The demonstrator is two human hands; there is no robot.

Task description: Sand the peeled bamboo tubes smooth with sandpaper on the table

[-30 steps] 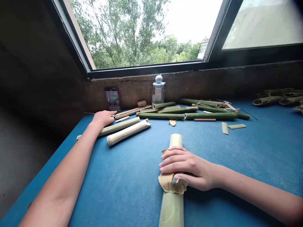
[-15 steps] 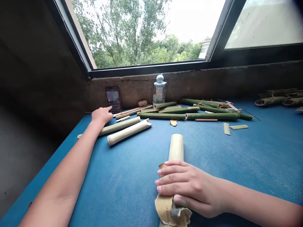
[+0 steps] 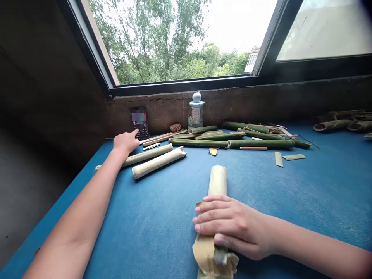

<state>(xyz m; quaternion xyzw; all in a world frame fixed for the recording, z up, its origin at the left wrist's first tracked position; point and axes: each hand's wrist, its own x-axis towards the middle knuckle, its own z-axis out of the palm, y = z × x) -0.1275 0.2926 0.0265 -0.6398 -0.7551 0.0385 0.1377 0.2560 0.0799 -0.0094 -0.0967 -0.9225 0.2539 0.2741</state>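
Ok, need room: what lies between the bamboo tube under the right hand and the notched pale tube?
Bare blue tabletop between the bamboo tube and notched tube, in the head view.

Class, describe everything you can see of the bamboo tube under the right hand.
The bamboo tube is a thick, straight, pale cream length, smooth-looking, lying on the blue tabletop and pointing away from the person. The right hand rests across it, holding crumpled tan sandpaper against its surface. Its near end is hidden below the sandpaper.
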